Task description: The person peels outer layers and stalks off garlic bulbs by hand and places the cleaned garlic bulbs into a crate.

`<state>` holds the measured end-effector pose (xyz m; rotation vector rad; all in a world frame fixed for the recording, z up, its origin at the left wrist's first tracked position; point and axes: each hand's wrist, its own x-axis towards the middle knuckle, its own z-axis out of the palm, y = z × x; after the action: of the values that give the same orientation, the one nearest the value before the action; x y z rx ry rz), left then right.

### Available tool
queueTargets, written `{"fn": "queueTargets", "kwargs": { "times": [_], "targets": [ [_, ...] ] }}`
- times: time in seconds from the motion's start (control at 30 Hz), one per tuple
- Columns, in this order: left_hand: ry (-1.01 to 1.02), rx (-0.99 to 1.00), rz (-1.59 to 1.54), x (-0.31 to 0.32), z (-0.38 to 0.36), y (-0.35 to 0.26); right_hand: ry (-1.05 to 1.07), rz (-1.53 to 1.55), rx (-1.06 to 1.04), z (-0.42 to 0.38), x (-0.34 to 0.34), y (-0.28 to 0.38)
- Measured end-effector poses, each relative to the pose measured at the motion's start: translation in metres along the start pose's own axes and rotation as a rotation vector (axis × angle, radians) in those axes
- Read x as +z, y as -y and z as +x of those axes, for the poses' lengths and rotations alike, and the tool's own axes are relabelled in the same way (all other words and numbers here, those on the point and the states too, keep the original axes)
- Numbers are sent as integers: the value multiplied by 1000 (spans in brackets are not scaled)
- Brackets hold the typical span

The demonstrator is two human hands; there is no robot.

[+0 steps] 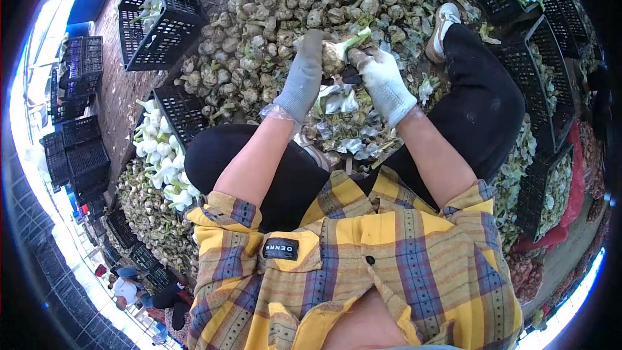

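My left hand [303,81], in a grey-white glove, is closed around a garlic bulb [333,58] with a short green stem pointing up and right. Close on its right, my right hand [387,84], gloved in white with dark stains, has its fingers curled beside the stem. A small dark tool [352,80] shows below those fingers and seems to be held in them; its kind is hard to make out. Under both hands lie pale peeled skins [340,100]. A big heap of unpeeled garlic bulbs [259,32] spreads out in front.
A black crate [162,16] stands at the upper left. Another crate [180,113] is near my left knee, beside cleaned white garlic [162,155]. More crates [541,78] line the right side. Several stacked crates [78,149] are farther left. Another person [126,288] is at the lower left.
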<state>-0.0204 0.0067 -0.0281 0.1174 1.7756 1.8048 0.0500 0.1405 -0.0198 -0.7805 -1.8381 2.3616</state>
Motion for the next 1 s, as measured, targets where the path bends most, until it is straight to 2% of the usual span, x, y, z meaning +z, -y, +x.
{"fn": "queueTargets", "kwargs": {
  "times": [0.03,0.13,0.2,0.23,0.33,0.37,0.43,0.53,0.6,0.63,0.73,0.77,0.87,0.9,1.0],
  "targets": [
    [-38,85,176,3,-2,-2,0,38,67,0,-1,3],
    [-164,406,514,19,-16,-6,-24,-181,-22,-5,-5,10],
    [-110,364,86,28,-21,-7,-49,-118,-30,-1,-5,1],
    [-106,80,-23,24,-22,-19,-50,-72,-30,-1,-4,1],
    [61,-300,-416,7,-15,-39,-48,-58,-70,-3,-3,0],
    [79,-369,-450,6,-16,-39,-47,-71,-91,-3,-2,-1],
    [-11,43,-238,15,-8,-14,-76,-3,-25,0,-1,-1],
    [-104,158,173,10,-10,0,-65,39,-13,-3,-3,3],
    [-128,6,-73,21,-22,-28,-47,47,-48,-3,-4,4],
    [-98,-210,-172,14,-22,-35,-42,50,-68,-3,-3,1],
    [137,-414,-437,-2,-13,-28,-19,85,-66,1,-3,-5],
    [69,-396,-377,6,-15,-28,-12,101,-55,2,-3,-5],
    [-66,-27,101,17,-21,-20,-37,-9,59,-3,-4,3],
    [-88,-39,20,20,-23,-18,-8,15,85,-5,-5,7],
    [104,-271,-370,0,-15,-17,63,135,154,-9,-8,19]
  ]
}}
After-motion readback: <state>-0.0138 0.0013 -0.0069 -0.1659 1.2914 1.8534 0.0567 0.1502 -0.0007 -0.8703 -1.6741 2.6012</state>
